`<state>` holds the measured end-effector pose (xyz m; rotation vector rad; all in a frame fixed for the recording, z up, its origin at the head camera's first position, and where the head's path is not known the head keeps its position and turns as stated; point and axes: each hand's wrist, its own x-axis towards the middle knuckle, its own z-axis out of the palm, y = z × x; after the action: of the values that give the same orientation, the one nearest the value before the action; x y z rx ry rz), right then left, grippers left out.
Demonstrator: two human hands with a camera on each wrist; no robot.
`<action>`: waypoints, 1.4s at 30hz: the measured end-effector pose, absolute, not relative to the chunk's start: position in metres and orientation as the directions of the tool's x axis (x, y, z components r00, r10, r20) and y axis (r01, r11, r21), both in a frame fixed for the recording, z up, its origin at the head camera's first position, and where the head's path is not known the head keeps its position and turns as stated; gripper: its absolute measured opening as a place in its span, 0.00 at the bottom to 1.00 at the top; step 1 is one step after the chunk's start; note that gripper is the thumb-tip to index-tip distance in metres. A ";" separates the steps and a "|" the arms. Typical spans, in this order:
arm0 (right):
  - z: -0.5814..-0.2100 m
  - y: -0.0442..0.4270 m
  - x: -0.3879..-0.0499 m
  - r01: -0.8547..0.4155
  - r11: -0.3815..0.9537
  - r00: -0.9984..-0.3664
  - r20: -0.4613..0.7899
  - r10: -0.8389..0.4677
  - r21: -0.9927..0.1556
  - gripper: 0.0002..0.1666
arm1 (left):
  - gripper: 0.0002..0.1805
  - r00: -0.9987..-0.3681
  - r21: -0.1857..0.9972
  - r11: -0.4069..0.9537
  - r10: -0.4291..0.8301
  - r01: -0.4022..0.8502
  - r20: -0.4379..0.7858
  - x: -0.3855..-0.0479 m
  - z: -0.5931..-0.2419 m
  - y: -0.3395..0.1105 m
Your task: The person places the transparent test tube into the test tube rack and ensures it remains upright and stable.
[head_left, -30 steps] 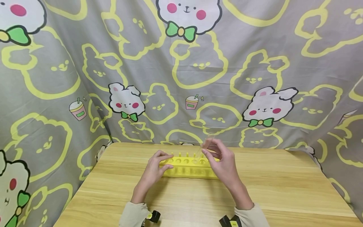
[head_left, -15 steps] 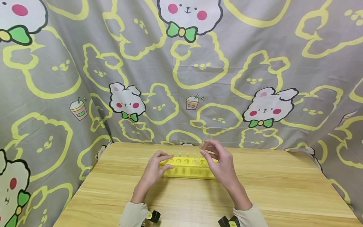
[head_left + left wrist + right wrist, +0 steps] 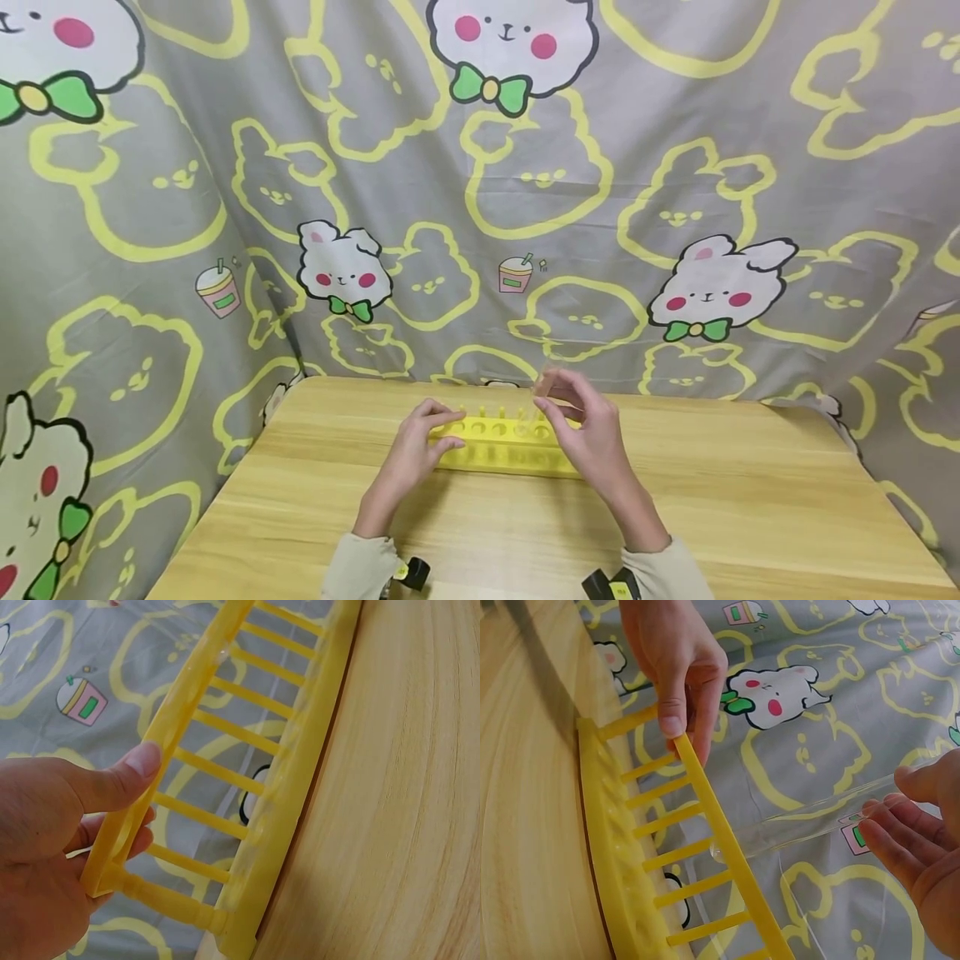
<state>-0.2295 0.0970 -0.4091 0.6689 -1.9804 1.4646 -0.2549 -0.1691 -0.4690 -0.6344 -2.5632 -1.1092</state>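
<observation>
A yellow test tube rack [image 3: 498,457] stands on the table, with a row of holes along its top bar. My left hand [image 3: 412,446] grips its left end, thumb on the near side of the top bar and fingers behind, as the left wrist view shows. My right hand [image 3: 596,425] pinches a clear test tube [image 3: 802,820] between thumb and fingers above the rack's right half. Tilted, the tube has its rounded lower end at a hole in the top bar [image 3: 739,855]. How deep that end sits is hard to tell.
The wooden table [image 3: 712,483] extends around the rack on all sides. Behind it and at the left hangs a grey curtain [image 3: 450,192] with rabbit prints. Black wrist cameras [image 3: 415,573] sit at both sleeves.
The head view has shifted slightly. The test tube in my right hand is a little lower and more upright. My left hand keeps its grip on the rack.
</observation>
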 end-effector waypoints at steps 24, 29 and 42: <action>-0.424 0.088 -0.244 -0.654 0.304 -0.742 0.667 -0.075 -0.693 0.24 | 0.22 -0.866 0.615 0.613 0.288 0.495 0.410 -0.253 -0.470 -0.168; -0.424 0.085 -0.242 -0.643 0.322 -0.752 0.653 -0.092 -0.695 0.20 | 0.22 -0.864 0.612 0.615 0.288 0.497 0.412 -0.253 -0.469 -0.170; -0.444 0.086 -0.251 -0.639 0.322 -0.758 0.643 -0.110 -0.698 0.17 | 0.22 -0.858 0.614 0.604 0.291 0.508 0.423 -0.254 -0.469 -0.171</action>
<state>-0.2509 0.0859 -0.4435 0.6592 -2.1070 1.4413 -0.2544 -0.1707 -0.4695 -0.6520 -2.5537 -1.1069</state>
